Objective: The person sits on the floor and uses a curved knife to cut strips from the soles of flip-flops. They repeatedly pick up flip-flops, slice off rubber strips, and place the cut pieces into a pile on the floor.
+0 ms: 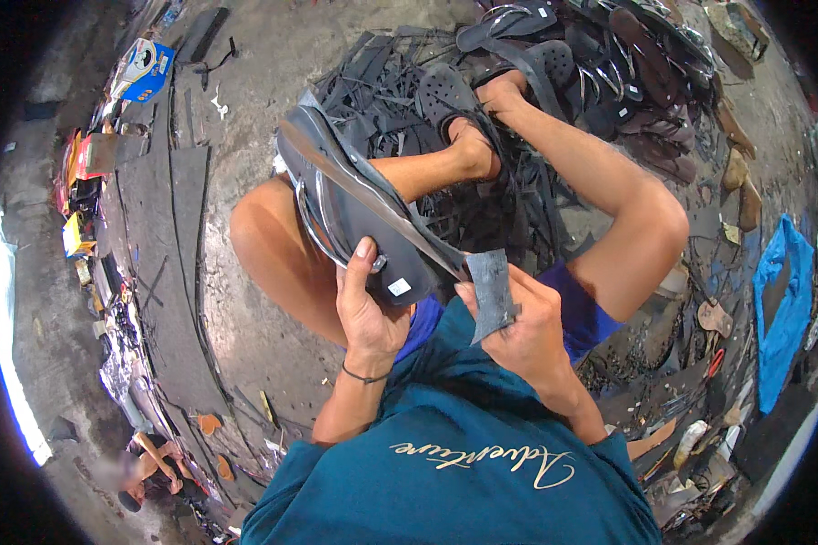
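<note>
A dark thong sandal (336, 195) with silver-edged straps and a small white label at its heel lies slantwise above my lap. My left hand (370, 304) is closed around its heel end, the thumb pressing on the top near a strap. Along the sandal's right side runs a long brownish-black edge (386, 204) that reaches down toward my right fingers; whether it is a separate layer cannot be made out. My right hand (527, 322) is closed on a flat grey strip (491, 295), close to the heel. The tips of several right fingers are hidden behind it.
Dark offcut strips (373, 82) heap around my feet. Beyond them at the far right lie piled sandals (645, 73). Long dark sheets (164, 263) and a blue-white box (144, 71) are at the left; a blue sheet (784, 309) lies right. Another person (150, 468) is at lower left.
</note>
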Tool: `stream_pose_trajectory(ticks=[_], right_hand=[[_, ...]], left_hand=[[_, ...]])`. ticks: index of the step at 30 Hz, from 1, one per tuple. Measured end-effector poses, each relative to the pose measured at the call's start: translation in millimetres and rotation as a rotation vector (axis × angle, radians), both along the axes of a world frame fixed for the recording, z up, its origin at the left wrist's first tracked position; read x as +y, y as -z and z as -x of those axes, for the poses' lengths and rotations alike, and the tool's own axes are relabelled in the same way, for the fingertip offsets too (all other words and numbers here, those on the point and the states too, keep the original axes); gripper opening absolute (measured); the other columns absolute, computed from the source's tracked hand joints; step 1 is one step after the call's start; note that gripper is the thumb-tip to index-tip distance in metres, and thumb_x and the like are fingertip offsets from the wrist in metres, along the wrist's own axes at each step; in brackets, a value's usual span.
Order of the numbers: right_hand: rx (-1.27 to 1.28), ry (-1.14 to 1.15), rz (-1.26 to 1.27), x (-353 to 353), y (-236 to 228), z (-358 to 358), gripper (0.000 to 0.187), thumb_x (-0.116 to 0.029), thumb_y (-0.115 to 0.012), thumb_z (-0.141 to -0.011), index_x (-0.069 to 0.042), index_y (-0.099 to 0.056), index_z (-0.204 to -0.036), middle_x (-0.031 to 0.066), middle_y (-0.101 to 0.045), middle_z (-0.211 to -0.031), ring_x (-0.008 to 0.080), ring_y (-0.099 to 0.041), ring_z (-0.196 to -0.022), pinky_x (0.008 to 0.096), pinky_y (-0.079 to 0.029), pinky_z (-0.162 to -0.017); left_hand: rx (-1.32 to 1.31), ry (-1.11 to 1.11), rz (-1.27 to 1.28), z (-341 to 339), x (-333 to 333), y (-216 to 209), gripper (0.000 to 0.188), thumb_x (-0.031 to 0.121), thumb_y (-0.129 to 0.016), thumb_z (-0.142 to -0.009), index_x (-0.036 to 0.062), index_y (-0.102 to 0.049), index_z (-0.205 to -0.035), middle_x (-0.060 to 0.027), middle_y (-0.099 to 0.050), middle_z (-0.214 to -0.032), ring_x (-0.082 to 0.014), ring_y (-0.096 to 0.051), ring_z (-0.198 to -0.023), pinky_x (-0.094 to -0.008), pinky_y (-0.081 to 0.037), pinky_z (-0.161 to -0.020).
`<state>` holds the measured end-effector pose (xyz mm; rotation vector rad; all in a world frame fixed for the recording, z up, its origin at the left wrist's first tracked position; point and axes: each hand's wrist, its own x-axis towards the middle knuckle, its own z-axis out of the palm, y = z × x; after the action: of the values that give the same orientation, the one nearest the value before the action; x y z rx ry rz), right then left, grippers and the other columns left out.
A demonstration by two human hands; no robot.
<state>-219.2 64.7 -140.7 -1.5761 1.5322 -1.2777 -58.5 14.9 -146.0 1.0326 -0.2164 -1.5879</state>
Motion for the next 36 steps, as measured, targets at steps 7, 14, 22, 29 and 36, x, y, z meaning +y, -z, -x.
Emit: stream_pose_trajectory(ticks=[7, 14, 22, 29, 36], right_hand=[[-0.055, -0.157, -0.136, -10.7, -13.2, 1.5, 0.032, -0.011, -0.069, -0.084, -0.002, -0.064, -0.114, 0.0169, -0.065, -0.086, 0.0298, -0.066, -0.071, 0.0364, -0.052, -0.061], [0.005, -0.174, -0.082, 2.5, 2.7, 12.8, 0.026, -0.010, -0.069, -0.085, 0.001, -0.066, -0.108, 0.0173, -0.066, -0.084, 0.0272, -0.067, -0.068, 0.0354, -0.052, -0.061], [-0.025, -0.224, -0.140, -48.2, 26.0, -14.0, 0.044, -0.004, -0.068, -0.080, -0.008, -0.062, -0.124, 0.0116, -0.063, -0.087, 0.0280, -0.064, -0.072, 0.0344, -0.050, -0.065], [0.040, -0.094, -0.066, -81.6, 63.0, -41.1, 0.058, 0.004, -0.069, -0.069, 0.002, -0.059, -0.126, 0.0087, -0.066, -0.095, 0.0173, -0.065, -0.084, 0.0269, -0.050, -0.079], [-0.078, -0.175, 0.075, -146.6, 49.4, -51.1, 0.049, -0.011, -0.070, -0.078, -0.009, -0.060, -0.126, 0.0175, -0.066, -0.108, 0.0322, -0.067, -0.093, 0.0363, -0.052, -0.081]], left_hand=[[-0.079, 0.004, -0.077, -5.5, 3.9, -4.5, 0.043, 0.043, -0.055, -0.093, 0.0027, -0.059, -0.108, -0.0098, -0.066, -0.088, -0.0177, -0.066, -0.067, -0.0316, -0.058, -0.055], [-0.180, 0.053, -0.144, -10.3, 8.9, -7.1, 0.046, 0.047, -0.053, -0.094, 0.0019, -0.059, -0.102, -0.0107, -0.063, -0.073, -0.0169, -0.064, -0.052, -0.0289, -0.056, -0.041], [0.056, 0.062, -0.126, -18.6, 11.6, -11.6, 0.039, 0.035, -0.055, -0.095, 0.0004, -0.052, -0.113, -0.0153, -0.066, -0.080, -0.0212, -0.068, -0.061, -0.0340, -0.059, -0.046], [0.037, -0.001, -0.142, -3.0, 7.4, -19.9, 0.043, 0.041, -0.054, -0.096, -0.0001, -0.059, -0.107, -0.0085, -0.066, -0.073, -0.0156, -0.067, -0.058, -0.0279, -0.059, -0.044], [0.134, 0.027, -0.099, -14.2, 15.8, -3.7, 0.041, 0.039, -0.055, -0.095, 0.0021, -0.053, -0.115, -0.0124, -0.065, -0.080, -0.0205, -0.069, -0.066, -0.0331, -0.059, -0.046]])
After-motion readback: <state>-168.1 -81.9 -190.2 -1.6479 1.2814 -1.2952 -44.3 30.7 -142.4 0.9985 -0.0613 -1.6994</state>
